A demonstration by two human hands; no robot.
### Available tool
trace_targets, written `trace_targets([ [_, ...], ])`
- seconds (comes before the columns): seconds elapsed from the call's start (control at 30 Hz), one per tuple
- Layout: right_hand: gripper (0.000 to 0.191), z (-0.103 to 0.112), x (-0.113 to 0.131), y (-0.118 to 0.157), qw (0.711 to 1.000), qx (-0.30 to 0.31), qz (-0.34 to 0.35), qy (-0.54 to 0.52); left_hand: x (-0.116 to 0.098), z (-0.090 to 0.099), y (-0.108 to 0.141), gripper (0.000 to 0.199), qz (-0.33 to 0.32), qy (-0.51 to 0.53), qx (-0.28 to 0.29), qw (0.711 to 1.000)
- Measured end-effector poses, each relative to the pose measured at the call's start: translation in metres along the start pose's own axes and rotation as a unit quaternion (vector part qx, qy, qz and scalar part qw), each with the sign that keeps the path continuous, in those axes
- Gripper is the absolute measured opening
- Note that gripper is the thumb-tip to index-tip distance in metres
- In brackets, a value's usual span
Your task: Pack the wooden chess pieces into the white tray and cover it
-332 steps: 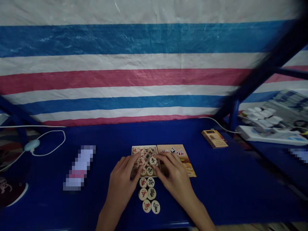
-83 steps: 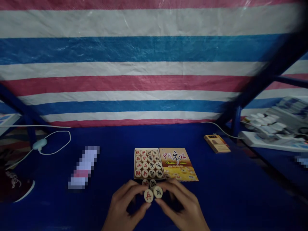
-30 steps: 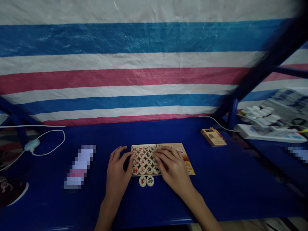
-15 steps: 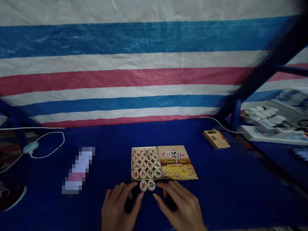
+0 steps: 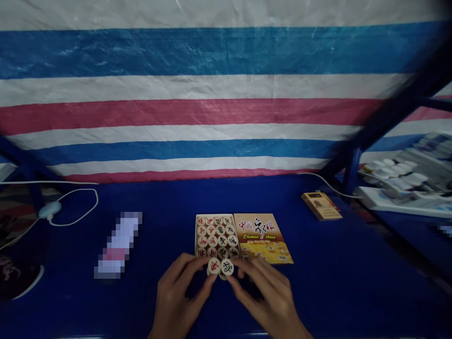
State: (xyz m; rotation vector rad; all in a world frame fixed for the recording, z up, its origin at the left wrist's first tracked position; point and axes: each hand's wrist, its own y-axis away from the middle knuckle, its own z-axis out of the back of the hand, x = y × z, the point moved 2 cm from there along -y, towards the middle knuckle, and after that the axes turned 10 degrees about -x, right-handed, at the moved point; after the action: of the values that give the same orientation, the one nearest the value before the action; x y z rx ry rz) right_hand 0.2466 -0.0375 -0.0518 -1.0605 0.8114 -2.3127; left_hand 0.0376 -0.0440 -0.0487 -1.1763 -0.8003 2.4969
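Relative to the earlier frame, the left hand (image 5: pixel 178 293) and right hand (image 5: pixel 270 296) have closed inward: thumb and fingers nearly together, pinching the red-lettered piece (image 5: pixel 214 266) and black-lettered piece (image 5: pixel 227 267) respectively, at the near side of the open box (image 5: pixel 196 235).

Dimly lit, with faint glints on the striped sheet (image 5: pixel 226 52); nearly black at far right, soft and stretched toward both sides, coarsely pixelated at left.

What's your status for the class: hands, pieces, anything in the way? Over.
Left hand: grip on red-marked piece. Right hand: grip on black-marked piece. Pale rim beneath, likely another piece; box of pieces just beyond. No blockage seen.
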Motion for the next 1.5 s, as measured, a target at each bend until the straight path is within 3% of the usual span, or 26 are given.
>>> trace_targets([
  [0.2,0.037,-0.008,-0.006,-0.012,0.997,-0.05,-0.039,-0.035,0.002,-0.008,-0.019,0.026,-0.004,0.024,-0.03,0.999],
  [0.43,0.037,-0.009,-0.004,-0.006,0.998,-0.044,-0.038,-0.031,0.007,-0.01,-0.008,0.029,-0.018,0.014,-0.036,0.999],
  [0.9,0.034,-0.01,-0.005,-0.004,0.998,-0.034,-0.037,-0.032,0.009,-0.009,-0.009,0.032,-0.004,0.043,-0.007,0.999],
  [1.5,0.034,-0.01,-0.007,-0.001,0.997,-0.028,-0.06,-0.05,0.0,-0.006,-0.012,0.027,-0.022,0.056,-0.024,0.998],
])
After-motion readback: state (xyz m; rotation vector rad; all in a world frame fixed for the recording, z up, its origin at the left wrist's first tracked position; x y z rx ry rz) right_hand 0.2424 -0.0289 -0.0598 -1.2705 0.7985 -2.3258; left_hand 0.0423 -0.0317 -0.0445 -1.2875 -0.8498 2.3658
